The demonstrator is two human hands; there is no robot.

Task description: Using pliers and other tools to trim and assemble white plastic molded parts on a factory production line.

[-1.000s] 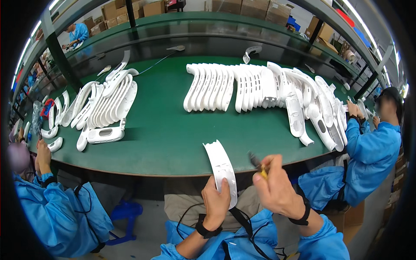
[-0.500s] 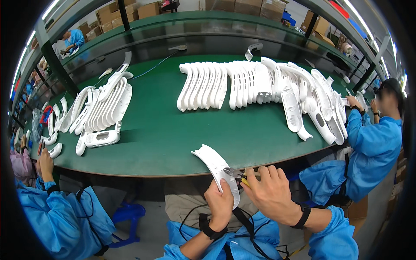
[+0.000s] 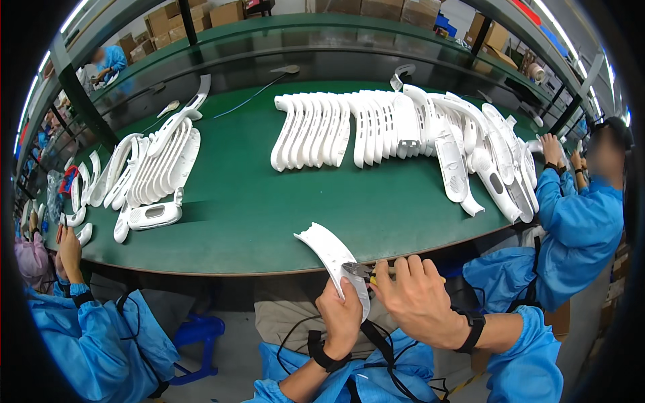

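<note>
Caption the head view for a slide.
Left hand holds a curved white part; right hand holds pliers to it.

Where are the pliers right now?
In the head view, the pliers are right of and below centre, in the right hand, their metal end over the curved white part in the left hand.

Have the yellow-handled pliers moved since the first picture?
Yes: the yellow-handled pliers in the right hand have moved left and back toward the front edge of the green table, reaching the curved white plastic shell.
</note>
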